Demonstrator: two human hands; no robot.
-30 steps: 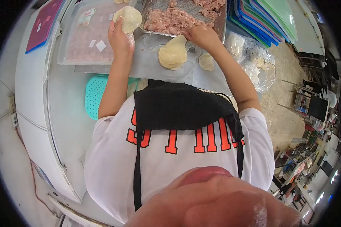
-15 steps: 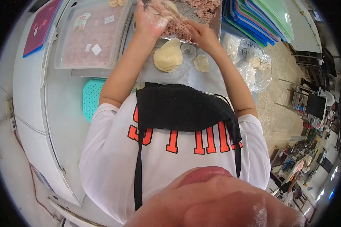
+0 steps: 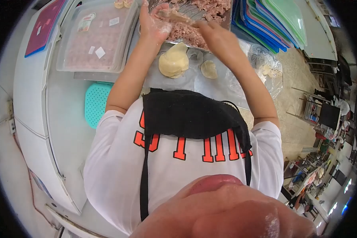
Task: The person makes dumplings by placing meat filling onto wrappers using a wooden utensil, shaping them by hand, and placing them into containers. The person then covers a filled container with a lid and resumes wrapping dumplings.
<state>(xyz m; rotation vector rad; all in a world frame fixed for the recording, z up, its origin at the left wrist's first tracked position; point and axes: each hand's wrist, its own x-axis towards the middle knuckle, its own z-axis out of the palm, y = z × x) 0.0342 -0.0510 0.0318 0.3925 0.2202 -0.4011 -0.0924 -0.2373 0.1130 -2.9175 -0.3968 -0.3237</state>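
At the top of the view my left hand (image 3: 152,27) is cupped, its fingers curled around what looks like a pale, floury dumpling wrapper, mostly hidden. My right hand (image 3: 221,41) grips a spreading stick (image 3: 178,17) smeared with meat, and its tip reaches to the fingers of my left hand. Beneath both hands lies a metal tray (image 3: 225,23) of pink minced meat (image 3: 190,36). Nearer my body sits a stack of round yellow dumpling wrappers (image 3: 173,62), with a smaller wrapper piece (image 3: 209,69) to its right.
A lidded translucent box (image 3: 93,39) of rounded pink pieces stands at left, with small dumplings (image 3: 123,3) at its far edge. Coloured plastic lids (image 3: 265,25) are piled at right, beside a clear plastic bag (image 3: 271,73). A turquoise perforated basket (image 3: 96,105) is at lower left.
My right hand has shifted slightly up and right, its back now turned more to the camera. The stick shows more plainly. My left hand has tilted a little and moved slightly left.
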